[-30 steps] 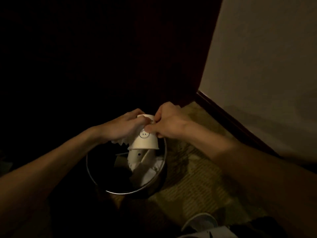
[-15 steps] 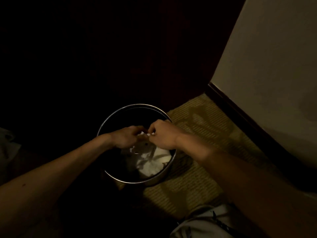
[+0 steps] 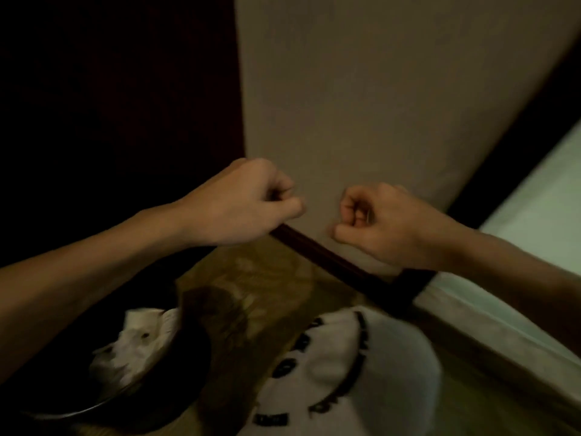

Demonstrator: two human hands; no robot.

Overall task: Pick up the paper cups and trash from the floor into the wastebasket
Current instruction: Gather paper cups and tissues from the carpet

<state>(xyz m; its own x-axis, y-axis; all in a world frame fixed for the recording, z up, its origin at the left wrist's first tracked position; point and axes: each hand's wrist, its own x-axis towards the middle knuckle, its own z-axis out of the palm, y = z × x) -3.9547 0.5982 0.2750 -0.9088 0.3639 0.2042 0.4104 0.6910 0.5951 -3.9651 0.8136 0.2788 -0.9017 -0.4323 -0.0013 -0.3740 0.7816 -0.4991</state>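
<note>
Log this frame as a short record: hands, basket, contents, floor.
left hand: fingers curled, holding nothing, in front of the wall
right hand: fingers curled, holding nothing, apart from the left
wastebasket: lower left, metal rim partly in frame
paper trash: white, crumpled, inside the wastebasket
shoe: white with dark laces, blurred, bottom centre
carpet: patterned, between wastebasket and shoe

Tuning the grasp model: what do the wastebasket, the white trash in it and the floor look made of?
Wastebasket: likely metal, its thin rim glints bright.
White trash: paper, matte, crumpled with jagged edges.
Floor: seems carpet or matting, dull yellow-green, faintly patterned; blur leaves it open.
</note>
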